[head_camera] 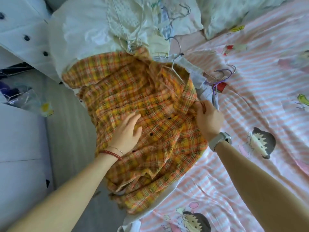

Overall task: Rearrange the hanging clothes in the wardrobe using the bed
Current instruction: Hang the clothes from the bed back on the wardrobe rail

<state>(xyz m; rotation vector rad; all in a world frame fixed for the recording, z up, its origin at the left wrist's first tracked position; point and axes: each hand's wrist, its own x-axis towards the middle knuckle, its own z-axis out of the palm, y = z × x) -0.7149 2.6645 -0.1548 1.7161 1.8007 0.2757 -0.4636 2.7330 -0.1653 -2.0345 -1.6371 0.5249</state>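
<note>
The yellow-and-orange plaid button shirt (pixel 147 124) lies along the pink striped bed's (pixel 250 101) left edge, collar away, left hand (pixel 127 131) pressing flat, right hand (pixel 208 117) pinching its right side

A yellow and orange plaid shirt (pixel 142 118) with dark buttons lies on a pink and white striped bedsheet (pixel 250 114) printed with cartoon figures. Pale cream clothes (pixel 103 25) sit beyond, with purple hangers (pixel 224 74). A red bead bracelet (pixel 112 154) and grey watch (pixel 219 141) circle the wrists.
</note>
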